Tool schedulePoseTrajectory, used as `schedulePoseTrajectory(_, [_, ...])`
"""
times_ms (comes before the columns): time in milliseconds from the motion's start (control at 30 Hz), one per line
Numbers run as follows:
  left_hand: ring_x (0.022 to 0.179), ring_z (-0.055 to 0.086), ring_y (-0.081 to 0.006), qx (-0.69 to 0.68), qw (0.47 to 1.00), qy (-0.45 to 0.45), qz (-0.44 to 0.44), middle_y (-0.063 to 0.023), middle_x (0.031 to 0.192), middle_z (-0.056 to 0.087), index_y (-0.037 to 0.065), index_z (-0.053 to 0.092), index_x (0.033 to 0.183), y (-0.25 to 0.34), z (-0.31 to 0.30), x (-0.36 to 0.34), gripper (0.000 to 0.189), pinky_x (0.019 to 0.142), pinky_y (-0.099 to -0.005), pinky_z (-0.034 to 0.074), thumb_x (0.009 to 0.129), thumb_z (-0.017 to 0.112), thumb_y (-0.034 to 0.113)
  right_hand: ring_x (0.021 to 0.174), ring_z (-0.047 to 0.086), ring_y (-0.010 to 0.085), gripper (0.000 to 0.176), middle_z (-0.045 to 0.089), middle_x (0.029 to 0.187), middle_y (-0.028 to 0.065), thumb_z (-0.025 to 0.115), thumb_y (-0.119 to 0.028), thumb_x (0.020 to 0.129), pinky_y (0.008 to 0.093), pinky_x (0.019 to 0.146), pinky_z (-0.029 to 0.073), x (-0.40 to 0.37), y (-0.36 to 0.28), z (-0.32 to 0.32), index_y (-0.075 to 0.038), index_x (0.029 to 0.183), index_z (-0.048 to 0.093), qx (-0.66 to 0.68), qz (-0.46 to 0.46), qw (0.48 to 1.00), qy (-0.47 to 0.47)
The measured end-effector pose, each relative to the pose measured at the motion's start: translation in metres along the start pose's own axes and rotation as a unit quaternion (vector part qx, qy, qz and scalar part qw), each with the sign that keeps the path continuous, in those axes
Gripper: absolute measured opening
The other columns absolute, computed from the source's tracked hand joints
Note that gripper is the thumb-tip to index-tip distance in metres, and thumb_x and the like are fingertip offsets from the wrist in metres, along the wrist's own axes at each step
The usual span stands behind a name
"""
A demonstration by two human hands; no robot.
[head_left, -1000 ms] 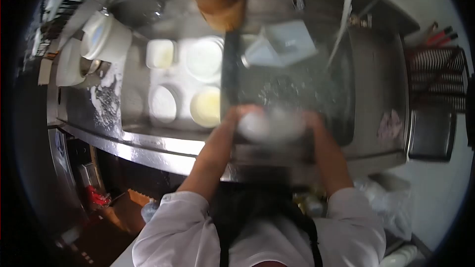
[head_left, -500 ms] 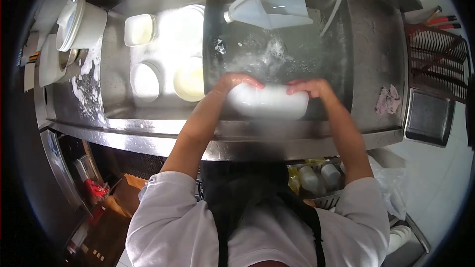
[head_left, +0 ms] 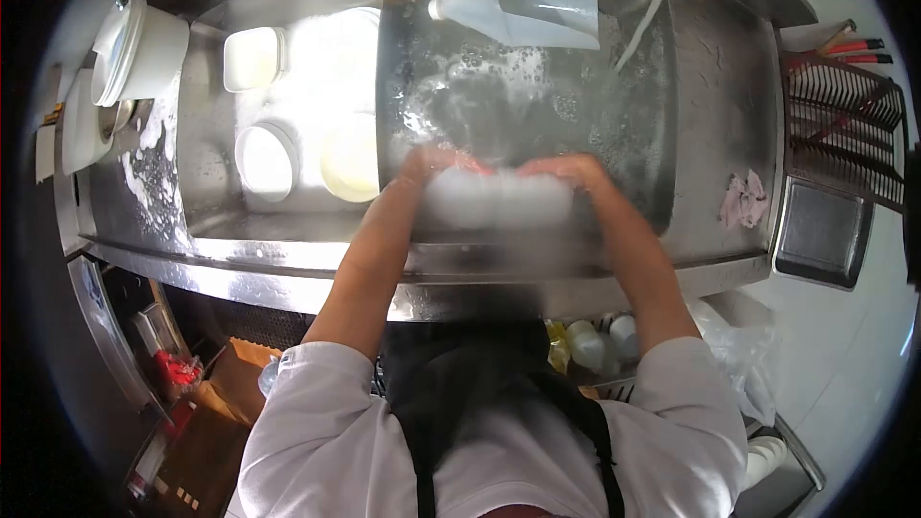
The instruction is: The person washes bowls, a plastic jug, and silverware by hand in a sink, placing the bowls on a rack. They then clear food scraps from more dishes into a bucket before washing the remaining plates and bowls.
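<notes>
A white rounded container (head_left: 499, 200), blurred by motion, is held at the front edge of the water-filled sink basin (head_left: 628, 115). My left hand (head_left: 443, 161) grips its left part and my right hand (head_left: 561, 169) its right part, fingers wrapped over the far side. Behind them, foamy water fills the basin. A cut translucent plastic jug (head_left: 547, 5) lies near the basin's back, its neck pointing left.
White tubs (head_left: 266, 163) stand in the brightly lit left basin. A white bucket (head_left: 153, 50) is at the far left. A hose (head_left: 652, 11) hangs over the water. On the right are a pink cloth (head_left: 743, 200), a dark rack (head_left: 844, 120) and a metal tray (head_left: 823, 230).
Both hands and the white container have shifted slightly left. The jug has moved a little toward the back, and foam has spread across the water. The whole view has shifted slightly.
</notes>
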State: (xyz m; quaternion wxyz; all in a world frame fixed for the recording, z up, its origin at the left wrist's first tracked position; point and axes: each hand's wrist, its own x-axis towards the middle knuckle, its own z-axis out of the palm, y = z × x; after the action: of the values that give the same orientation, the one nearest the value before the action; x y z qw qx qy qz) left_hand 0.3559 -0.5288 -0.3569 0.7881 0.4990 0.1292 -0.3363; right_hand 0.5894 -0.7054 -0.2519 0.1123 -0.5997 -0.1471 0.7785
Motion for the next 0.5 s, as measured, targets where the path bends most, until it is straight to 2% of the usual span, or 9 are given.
schedulePoseTrajectory(100, [0.121,0.045,-0.0162,0.086,0.995,0.011,-0.053,-0.0009,0.131,0.051,0.017,0.053,0.128,0.005,-0.005,0.001,0.039,0.106,-0.0279,0.028,0.092,0.044,0.029,0.102,0.054,0.0153,0.053,0.06,0.111,0.0055,0.065,-0.045,0.078,0.0293,0.085,0.045,0.0,0.007,-0.011,-0.012,0.119,0.058,0.018,0.047,0.997,-0.058])
schedulePoseTrajectory(133, [0.121,0.045,-0.0166,0.2,0.978,0.042,-0.049,-0.0002,0.131,0.051,0.018,0.053,0.128,0.025,0.008,-0.008,0.039,0.105,-0.0284,0.029,0.092,0.044,0.03,0.101,0.055,0.0153,0.051,0.06,0.112,0.0053,0.065,-0.045,0.078,0.0291,0.084,0.046,0.002,0.012,-0.018,-0.014,0.118,0.058,0.023,0.064,0.995,-0.075])
schedulePoseTrajectory(200, [0.121,0.046,-0.0174,0.42,0.901,0.101,-0.038,0.0012,0.13,0.053,0.019,0.053,0.128,0.075,0.045,-0.035,0.039,0.105,-0.0294,0.03,0.091,0.044,0.031,0.101,0.055,0.0158,0.046,0.06,0.112,0.0039,0.061,-0.041,0.081,0.0292,0.084,0.046,0.006,0.021,-0.02,-0.015,0.119,0.058,0.006,-0.002,0.997,-0.075])
schedulePoseTrajectory(267, [0.12,0.047,-0.0181,0.34,0.928,0.144,-0.047,0.0007,0.127,0.054,0.019,0.053,0.127,0.064,0.043,-0.029,0.04,0.103,-0.0303,0.032,0.091,0.045,0.033,0.101,0.055,0.0161,0.041,0.059,0.114,0.0024,0.057,-0.038,0.085,0.0294,0.085,0.045,0.021,0.034,-0.025,-0.017,0.12,0.057,-0.01,-0.046,0.997,-0.068])
schedulePoseTrajectory(333, [0.117,0.048,-0.0186,0.293,0.944,0.15,-0.035,-0.0011,0.126,0.055,0.017,0.054,0.126,0.049,0.036,-0.021,0.04,0.102,-0.031,0.034,0.09,0.046,0.034,0.102,0.054,0.0161,0.038,0.058,0.116,0.001,0.052,-0.035,0.088,0.0298,0.088,0.044,0.055,0.054,-0.034,-0.018,0.122,0.056,-0.031,-0.07,0.995,-0.059])
schedulePoseTrajectory(400, [0.115,0.05,-0.019,0.271,0.951,0.15,-0.018,-0.0029,0.125,0.056,0.015,0.054,0.125,0.037,0.033,-0.012,0.04,0.1,-0.0316,0.036,0.09,0.046,0.034,0.104,0.053,0.0158,0.038,0.058,0.118,0.0001,0.049,-0.033,0.089,0.0296,0.09,0.042,0.072,0.075,-0.038,-0.018,0.124,0.055,-0.151,-0.202,0.968,0.003])
schedulePoseTrajectory(467, [0.112,0.052,-0.0195,0.265,0.954,0.141,0.005,-0.0046,0.123,0.057,0.014,0.055,0.124,0.021,0.028,-0.003,0.041,0.098,-0.0322,0.037,0.09,0.047,0.034,0.112,0.049,0.0178,0.04,0.053,0.125,0.0025,0.045,-0.029,0.091,0.0309,0.097,0.037,0.105,0.098,-0.054,-0.014,0.127,0.051,-0.317,-0.258,0.912,0.037])
schedulePoseTrajectory(500, [0.111,0.053,-0.0197,0.264,0.955,0.136,0.013,-0.0055,0.123,0.057,0.013,0.055,0.123,0.015,0.027,0.0,0.041,0.097,-0.0325,0.038,0.089,0.047,0.035,0.119,0.044,0.0201,0.042,0.05,0.13,0.0054,0.043,-0.027,0.091,0.0322,0.101,0.033,0.131,0.111,-0.069,-0.01,0.129,0.048,-0.419,-0.248,0.872,0.048])
